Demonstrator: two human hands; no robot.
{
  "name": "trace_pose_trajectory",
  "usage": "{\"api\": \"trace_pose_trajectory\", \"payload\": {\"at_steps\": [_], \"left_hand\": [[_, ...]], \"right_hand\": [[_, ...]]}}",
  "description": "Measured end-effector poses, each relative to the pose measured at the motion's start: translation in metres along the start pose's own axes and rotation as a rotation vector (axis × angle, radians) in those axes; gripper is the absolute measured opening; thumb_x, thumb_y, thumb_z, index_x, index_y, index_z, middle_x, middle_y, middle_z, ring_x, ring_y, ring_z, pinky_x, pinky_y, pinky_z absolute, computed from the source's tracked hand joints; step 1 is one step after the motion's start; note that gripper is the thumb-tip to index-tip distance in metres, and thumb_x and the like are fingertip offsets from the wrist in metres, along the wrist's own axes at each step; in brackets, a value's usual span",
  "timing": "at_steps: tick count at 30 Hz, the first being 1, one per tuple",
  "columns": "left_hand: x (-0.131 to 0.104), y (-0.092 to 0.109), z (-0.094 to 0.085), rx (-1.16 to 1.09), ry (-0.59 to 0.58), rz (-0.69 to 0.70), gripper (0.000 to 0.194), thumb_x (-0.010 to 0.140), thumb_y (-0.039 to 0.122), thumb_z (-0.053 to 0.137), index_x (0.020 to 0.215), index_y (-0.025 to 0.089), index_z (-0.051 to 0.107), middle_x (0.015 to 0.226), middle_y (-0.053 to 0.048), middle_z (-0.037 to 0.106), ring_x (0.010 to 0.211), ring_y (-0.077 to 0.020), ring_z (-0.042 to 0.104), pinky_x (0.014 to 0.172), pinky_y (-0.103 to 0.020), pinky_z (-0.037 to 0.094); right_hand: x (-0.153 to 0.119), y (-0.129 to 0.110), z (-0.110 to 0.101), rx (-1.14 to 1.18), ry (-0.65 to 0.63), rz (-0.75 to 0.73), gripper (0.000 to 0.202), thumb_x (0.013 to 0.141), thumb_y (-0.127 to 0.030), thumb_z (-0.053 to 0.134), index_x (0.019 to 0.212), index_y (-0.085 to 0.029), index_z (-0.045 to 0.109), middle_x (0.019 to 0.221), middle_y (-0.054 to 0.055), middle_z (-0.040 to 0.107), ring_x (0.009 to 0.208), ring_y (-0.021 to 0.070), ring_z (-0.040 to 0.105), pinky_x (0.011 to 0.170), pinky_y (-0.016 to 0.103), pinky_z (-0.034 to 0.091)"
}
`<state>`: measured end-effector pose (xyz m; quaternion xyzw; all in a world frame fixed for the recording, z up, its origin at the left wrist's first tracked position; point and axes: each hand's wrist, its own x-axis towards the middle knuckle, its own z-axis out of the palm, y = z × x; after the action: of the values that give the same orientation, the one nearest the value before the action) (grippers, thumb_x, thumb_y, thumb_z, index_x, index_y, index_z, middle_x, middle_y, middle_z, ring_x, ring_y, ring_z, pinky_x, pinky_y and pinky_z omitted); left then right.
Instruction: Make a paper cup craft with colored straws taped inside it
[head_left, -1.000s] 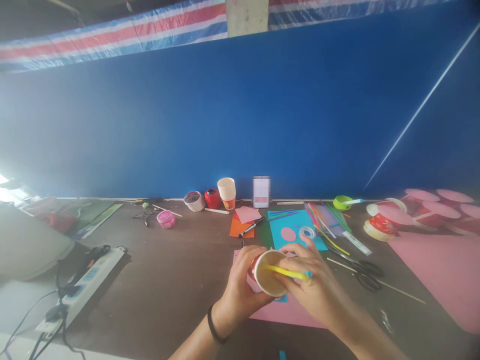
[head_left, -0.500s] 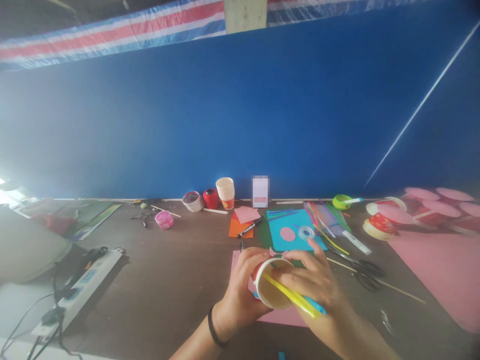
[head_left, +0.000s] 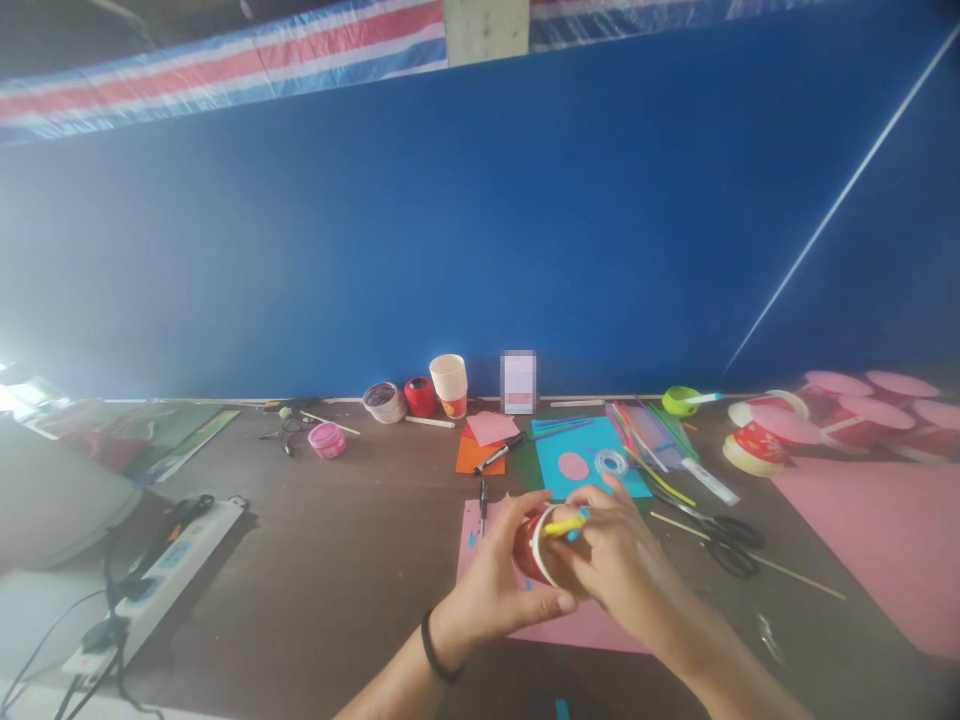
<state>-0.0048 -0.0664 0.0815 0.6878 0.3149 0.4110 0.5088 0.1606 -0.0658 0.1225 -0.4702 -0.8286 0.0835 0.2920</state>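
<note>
One cup (head_left: pixel 528 550), axis tipped sideways, mouth toward right hand (head_left: pixel 622 560), its grip unclear; left hand (head_left: pixel 491 585) clamped round cup

Red paper cup with white rim (head_left: pixel 531 552) held tilted in left hand (head_left: pixel 491 580).
Right hand (head_left: pixel 611 555) at its mouth, beside yellow straw (head_left: pixel 564 526).

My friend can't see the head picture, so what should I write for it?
Two hands, left and right, hold a tilted red-and-white paper cup with yellow and blue strips at its mouth, above pink paper on a dark table.
</note>
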Motion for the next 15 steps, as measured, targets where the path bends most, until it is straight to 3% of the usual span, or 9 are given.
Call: {"api": "trace_pose_trajectory", "payload": {"at_steps": [3, 8, 15], "left_hand": [[0.006, 0.005, 0.001, -0.228, -0.054, -0.112, 0.060, 0.070, 0.044, 0.068, 0.122, 0.024, 0.047, 0.110, -0.009, 0.055, 0.093, -0.0236, 0.057, 0.070, -0.032, 0.050], [0.010, -0.002, 0.002, -0.415, 0.000, -0.244, 0.052, 0.069, 0.037, 0.071, 0.116, 0.022, 0.051, 0.097, -0.005, 0.055, 0.081, -0.0171, 0.055, 0.062, -0.026, 0.047], [0.010, -0.002, 0.001, -0.474, 0.093, -0.277, 0.050, 0.070, 0.033, 0.068, 0.115, 0.020, 0.053, 0.092, -0.004, 0.058, 0.075, -0.0165, 0.054, 0.056, -0.023, 0.040]], "right_hand": [[0.003, 0.000, -0.001, -0.005, -0.061, 0.043, 0.020, 0.078, -0.014, 0.059, 0.062, -0.025, 0.062, 0.060, -0.002, 0.061, 0.068, 0.0186, 0.058, 0.087, 0.045, 0.036], [0.002, 0.004, -0.003, 0.056, -0.084, 0.101, 0.006, 0.074, -0.020, 0.066, 0.075, -0.025, 0.063, 0.070, -0.001, 0.063, 0.077, 0.0217, 0.059, 0.089, 0.047, 0.037], [-0.007, 0.024, 0.001, 0.232, 0.106, 0.225, 0.015, 0.081, -0.030, 0.057, 0.095, -0.024, 0.056, 0.094, 0.004, 0.064, 0.095, 0.0244, 0.057, 0.092, 0.048, 0.039]]}}
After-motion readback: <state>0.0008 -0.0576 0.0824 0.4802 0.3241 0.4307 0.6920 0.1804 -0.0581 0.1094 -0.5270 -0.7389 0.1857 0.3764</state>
